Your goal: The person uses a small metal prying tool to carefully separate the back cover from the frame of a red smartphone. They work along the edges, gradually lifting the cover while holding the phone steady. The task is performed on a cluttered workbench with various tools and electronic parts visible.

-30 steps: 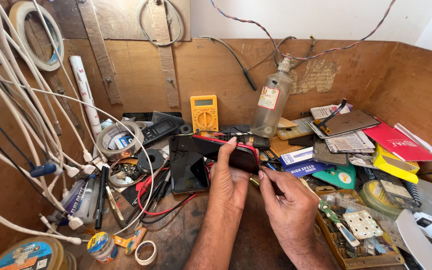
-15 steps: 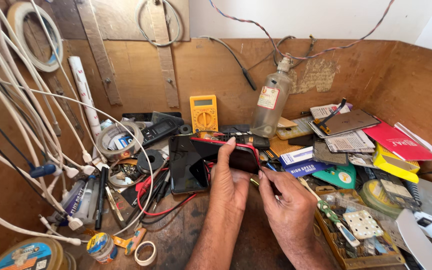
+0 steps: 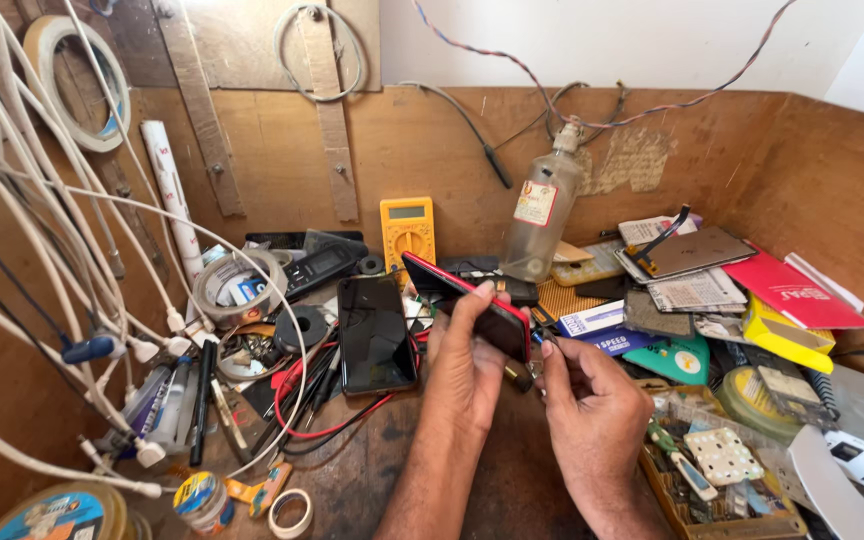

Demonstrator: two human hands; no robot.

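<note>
Red-edged phone [image 3: 472,305] tilted, dark-screened; left hand [image 3: 467,365] grips it.

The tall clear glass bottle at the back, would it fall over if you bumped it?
Probably. The tall clear glass bottle stands upright, tall and narrow, so it looks tippy. It seems nearly empty, so likely light. Being glass, it might break, and once down it could roll.

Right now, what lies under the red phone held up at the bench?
Under the red phone held by the left hand, wires and small parts show; the hand covers the rest.
</note>
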